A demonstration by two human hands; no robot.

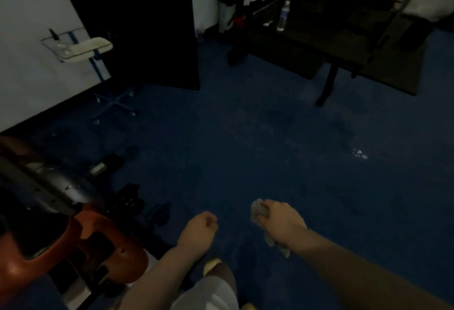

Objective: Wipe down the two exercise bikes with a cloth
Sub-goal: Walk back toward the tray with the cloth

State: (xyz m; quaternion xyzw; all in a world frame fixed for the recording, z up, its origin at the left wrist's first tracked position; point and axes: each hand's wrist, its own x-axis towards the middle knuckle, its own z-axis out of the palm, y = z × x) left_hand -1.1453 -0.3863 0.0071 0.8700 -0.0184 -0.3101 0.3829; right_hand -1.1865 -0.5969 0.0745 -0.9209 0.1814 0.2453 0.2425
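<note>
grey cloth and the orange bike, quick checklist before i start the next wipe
1. Crumpled grey cloth in hand: ok, the right hand grips it.
2. Left hand free: ok, curled and holding nothing.
3. Orange and black exercise bike within reach: ok, it stands close at the left.
4. Cloth touching the bike: not ok, it hangs over the blue carpet floor.
5. Second bike located: cannot tell, only one shows.
6. Cloth damp or clean: cannot tell, too dim.
</note>
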